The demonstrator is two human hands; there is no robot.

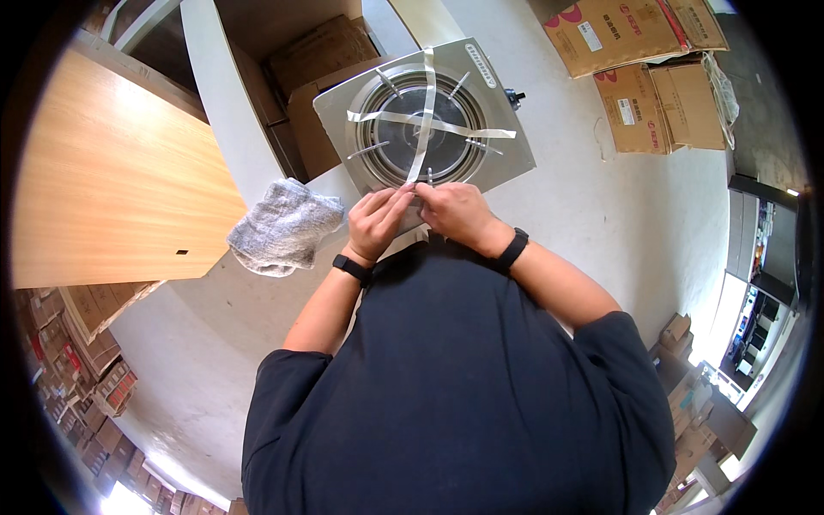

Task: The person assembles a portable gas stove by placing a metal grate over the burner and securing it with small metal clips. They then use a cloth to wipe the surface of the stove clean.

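Observation:
A square metal gas stove point(506, 159) with one round burner lies tilted in front of me. Two strips of pale adhesive tape point(427, 94) cross over the burner, one running near to far, the other from side to side. At the stove's near edge, my left hand point(375, 225) pinches the near end of the lengthwise strip. My right hand point(463, 215) is closed in a pinch on that same end, its fingertips touching the left ones. The very tip of the tape is hidden by my fingers. A dark knob point(515, 98) sticks out of the stove's right side.
A crumpled grey cloth point(286, 227) lies left of my left hand. Beyond it are a wooden panel point(129, 189) and an open-topped bin point(225, 94) with cardboard inside. Cardboard boxes point(614, 39) stand at the far right, and stacked cartons point(103, 412) at the lower left.

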